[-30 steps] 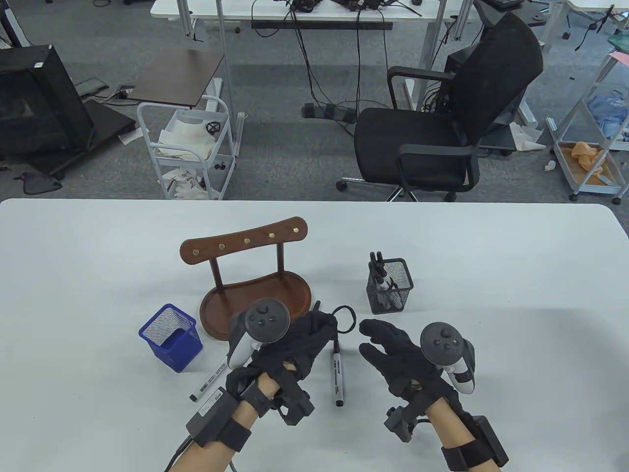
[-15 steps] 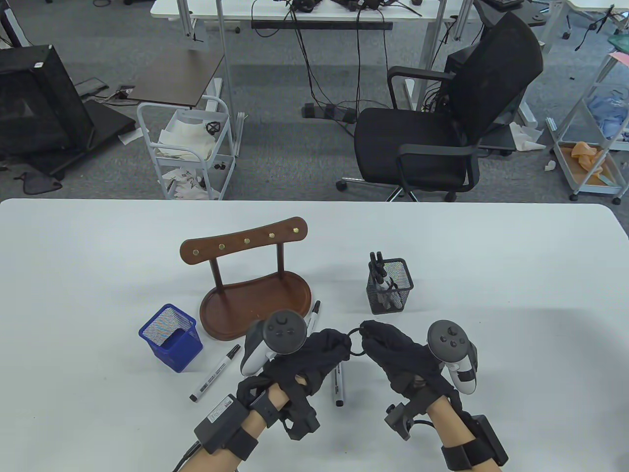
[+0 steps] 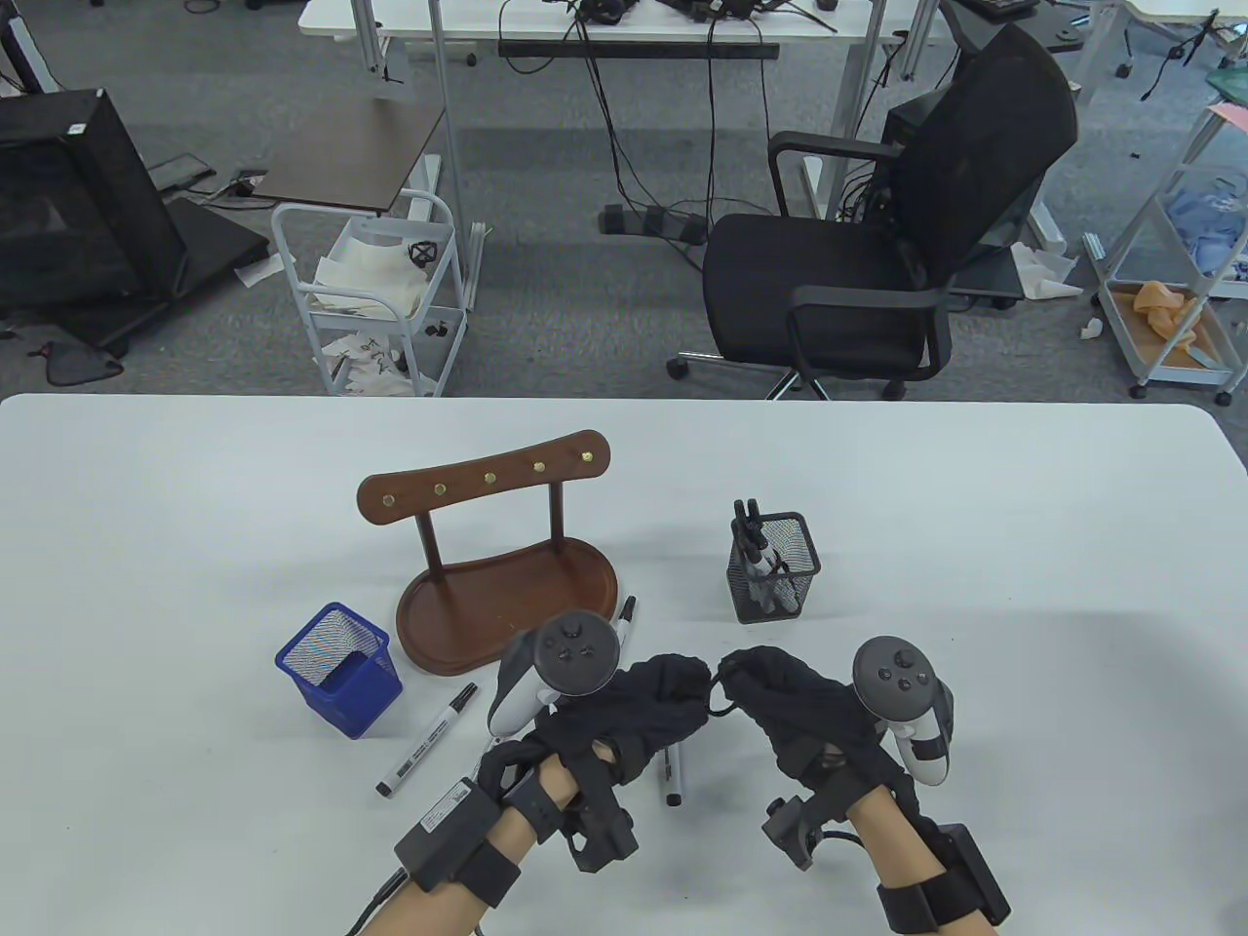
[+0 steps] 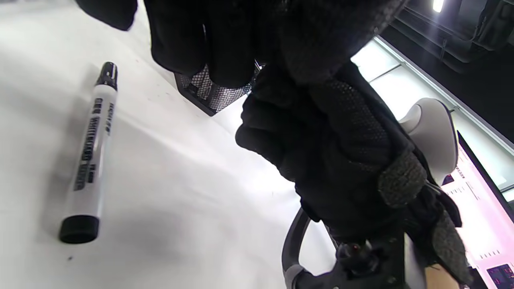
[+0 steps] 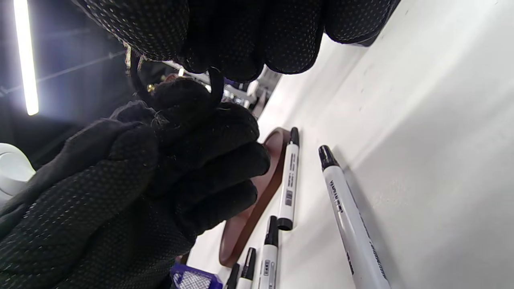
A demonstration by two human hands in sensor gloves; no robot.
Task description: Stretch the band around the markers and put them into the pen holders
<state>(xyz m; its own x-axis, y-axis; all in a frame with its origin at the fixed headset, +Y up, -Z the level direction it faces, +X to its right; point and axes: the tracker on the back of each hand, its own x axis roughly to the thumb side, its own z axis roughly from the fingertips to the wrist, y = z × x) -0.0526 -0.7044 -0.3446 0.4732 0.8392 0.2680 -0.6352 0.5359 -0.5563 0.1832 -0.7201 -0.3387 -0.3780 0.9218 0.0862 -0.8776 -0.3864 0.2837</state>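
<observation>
- The black band [image 3: 715,693] is pinched between the left hand [image 3: 643,712] and the right hand [image 3: 790,707], fingers curled, so it can be stretched.
- Markers [image 3: 426,740] are left lying near, ready for wrapping.
- The black holder [image 3: 775,568] is kept far right, the blue holder [image 3: 339,669] left.

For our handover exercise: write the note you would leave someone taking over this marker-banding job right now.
Left hand and right hand both pinch the black band between them, above the table.
Loose markers: one near the blue holder, one by the wooden stand, one under the left hand.
Done: black mesh holder already has markers.
Left: band the loose markers, put them in the blue holder.
</observation>
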